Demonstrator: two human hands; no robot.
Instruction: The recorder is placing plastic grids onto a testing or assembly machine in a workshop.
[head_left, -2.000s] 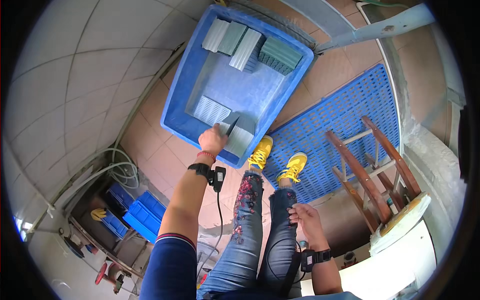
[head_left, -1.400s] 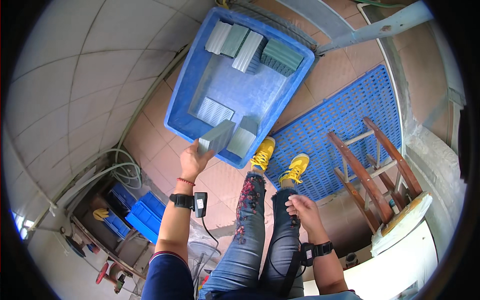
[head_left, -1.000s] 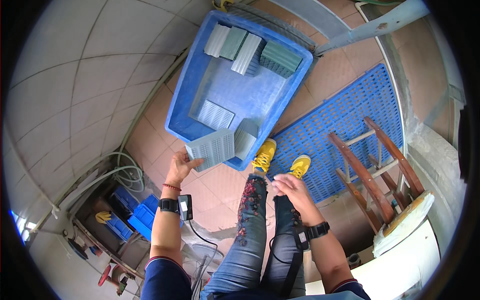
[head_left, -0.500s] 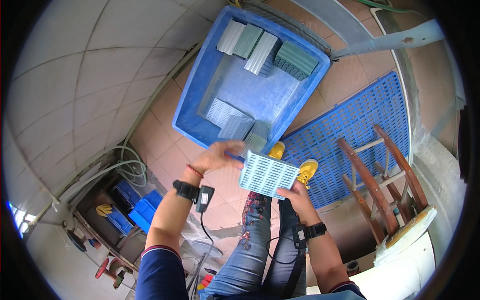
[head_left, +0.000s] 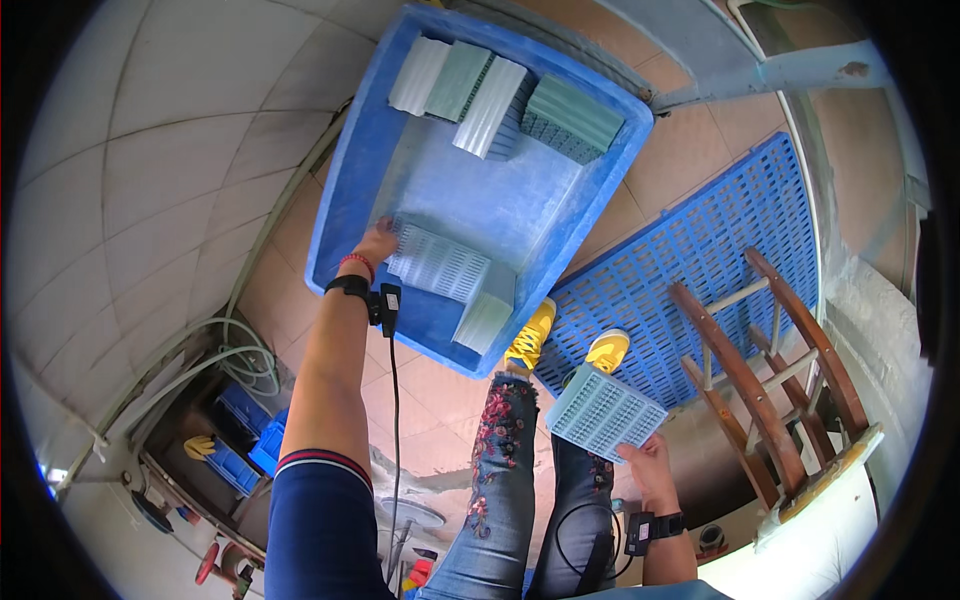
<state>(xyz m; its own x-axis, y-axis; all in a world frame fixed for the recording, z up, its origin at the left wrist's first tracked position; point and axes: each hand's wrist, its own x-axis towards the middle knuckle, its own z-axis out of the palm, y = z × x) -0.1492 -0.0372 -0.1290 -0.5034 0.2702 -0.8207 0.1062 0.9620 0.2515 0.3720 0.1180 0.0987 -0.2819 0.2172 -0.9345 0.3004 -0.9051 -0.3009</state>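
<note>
Jutting forward from the right hand (head_left: pixel 650 470), a perforated plate (head_left: pixel 606 411).

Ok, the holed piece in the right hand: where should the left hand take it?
Probably by the upper left edge of the holed piece, coming from the left. The right hand holds the lower right edge, leaving the opposite one free and toward the left hand; the flat shape should suit a thumb above, fingers beneath.

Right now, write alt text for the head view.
The right fingers hold a pale slotted piece over the wearer's jeans; the left fingers are at a grey slotted piece in a blue tub. Grooved blocks line its far end.
</note>
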